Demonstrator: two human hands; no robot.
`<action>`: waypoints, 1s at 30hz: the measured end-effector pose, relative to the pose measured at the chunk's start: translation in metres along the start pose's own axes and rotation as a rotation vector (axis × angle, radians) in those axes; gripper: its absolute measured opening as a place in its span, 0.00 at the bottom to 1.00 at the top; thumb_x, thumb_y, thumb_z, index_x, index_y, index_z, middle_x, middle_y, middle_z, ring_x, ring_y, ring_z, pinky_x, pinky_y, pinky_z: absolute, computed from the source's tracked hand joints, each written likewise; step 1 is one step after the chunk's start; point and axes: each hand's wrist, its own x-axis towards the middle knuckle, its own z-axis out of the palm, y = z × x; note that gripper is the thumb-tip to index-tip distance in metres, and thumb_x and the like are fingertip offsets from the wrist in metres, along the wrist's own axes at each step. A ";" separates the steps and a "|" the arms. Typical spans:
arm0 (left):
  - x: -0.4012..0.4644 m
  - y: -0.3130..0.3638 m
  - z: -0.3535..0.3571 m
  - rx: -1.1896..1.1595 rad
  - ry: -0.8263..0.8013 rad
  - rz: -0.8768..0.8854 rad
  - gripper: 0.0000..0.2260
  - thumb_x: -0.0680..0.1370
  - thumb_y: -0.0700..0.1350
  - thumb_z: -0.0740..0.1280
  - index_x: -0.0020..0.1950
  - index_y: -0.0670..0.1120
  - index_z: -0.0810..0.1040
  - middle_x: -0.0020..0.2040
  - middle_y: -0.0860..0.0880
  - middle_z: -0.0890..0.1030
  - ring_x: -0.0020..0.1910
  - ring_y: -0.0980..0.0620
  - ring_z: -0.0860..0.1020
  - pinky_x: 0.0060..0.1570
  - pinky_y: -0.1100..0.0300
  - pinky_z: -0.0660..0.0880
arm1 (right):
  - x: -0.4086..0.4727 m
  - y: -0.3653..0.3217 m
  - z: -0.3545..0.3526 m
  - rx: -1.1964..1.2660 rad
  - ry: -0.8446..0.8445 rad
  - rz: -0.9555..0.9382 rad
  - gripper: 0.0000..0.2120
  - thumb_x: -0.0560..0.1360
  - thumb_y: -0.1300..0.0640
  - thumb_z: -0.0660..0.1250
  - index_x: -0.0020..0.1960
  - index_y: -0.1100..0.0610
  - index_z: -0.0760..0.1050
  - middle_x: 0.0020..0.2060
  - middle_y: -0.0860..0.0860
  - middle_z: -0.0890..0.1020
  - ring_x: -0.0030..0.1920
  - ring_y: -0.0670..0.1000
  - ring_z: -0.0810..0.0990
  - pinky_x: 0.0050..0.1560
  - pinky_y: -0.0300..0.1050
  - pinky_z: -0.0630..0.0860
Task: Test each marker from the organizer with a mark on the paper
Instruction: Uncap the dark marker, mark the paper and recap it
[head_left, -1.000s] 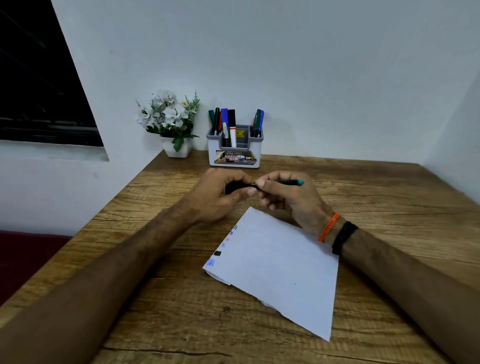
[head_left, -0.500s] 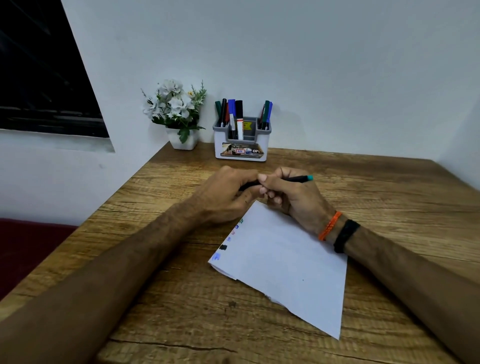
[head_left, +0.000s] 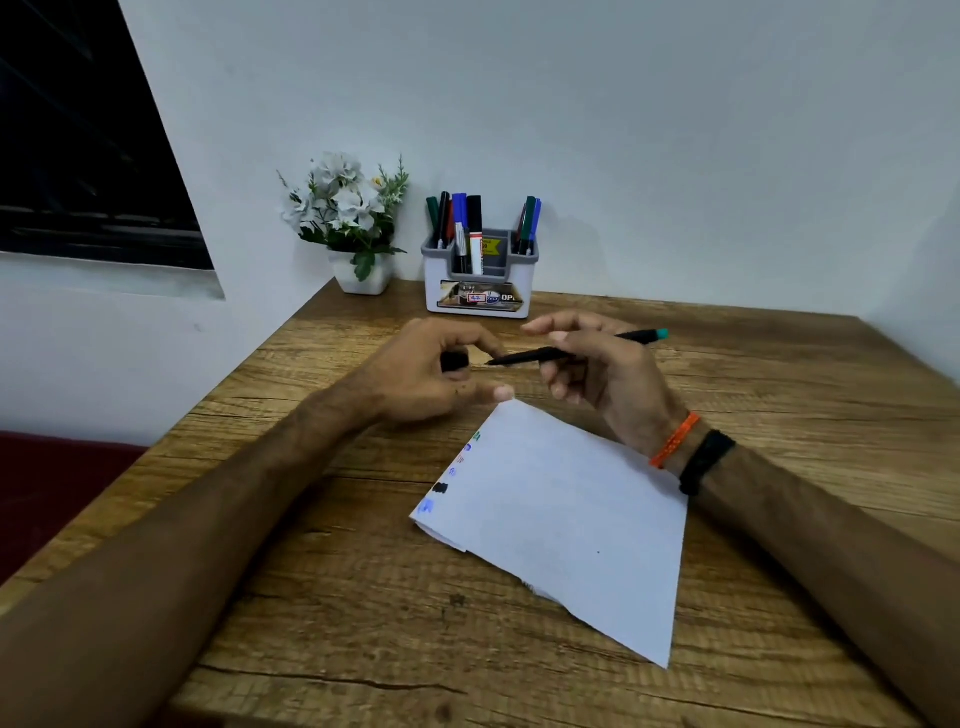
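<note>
Right hand (head_left: 602, 379) grips uncapped black marker (head_left: 566, 351), tip leftward; left hand (head_left: 431, 374) pinches its black cap (head_left: 454, 361), above paper (head_left: 566, 514).

Bare tabletop (head_left: 779, 395) lies open to the right of the paper (head_left: 566, 519) and along the near edge. At the far edge the organizer (head_left: 478, 291) and flower pot (head_left: 363, 278) stand just beside each other against the wall, closing that side.

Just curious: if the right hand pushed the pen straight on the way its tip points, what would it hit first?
Probably the left hand, which holds the cap. The pen in the right hand points at it, though depth is unclear.
</note>
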 end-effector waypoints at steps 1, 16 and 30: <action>-0.001 -0.001 -0.003 -0.012 -0.044 -0.028 0.15 0.70 0.53 0.75 0.54 0.51 0.80 0.27 0.68 0.75 0.27 0.66 0.71 0.32 0.72 0.64 | -0.001 -0.001 -0.001 0.014 -0.027 0.024 0.14 0.71 0.57 0.61 0.50 0.60 0.81 0.30 0.55 0.81 0.26 0.49 0.77 0.25 0.37 0.69; -0.004 -0.010 -0.014 -0.050 -0.378 -0.087 0.29 0.62 0.52 0.81 0.61 0.57 0.77 0.28 0.55 0.73 0.29 0.58 0.72 0.35 0.66 0.67 | -0.016 0.006 0.021 -0.233 -0.045 0.069 0.05 0.76 0.69 0.66 0.46 0.67 0.81 0.29 0.55 0.80 0.26 0.50 0.79 0.24 0.39 0.74; -0.003 -0.009 -0.013 -0.062 -0.396 -0.129 0.30 0.63 0.51 0.80 0.63 0.54 0.77 0.30 0.55 0.73 0.30 0.57 0.72 0.38 0.62 0.68 | -0.018 0.014 0.026 -0.485 -0.072 -0.018 0.06 0.76 0.65 0.68 0.42 0.64 0.83 0.27 0.50 0.81 0.24 0.47 0.77 0.24 0.40 0.72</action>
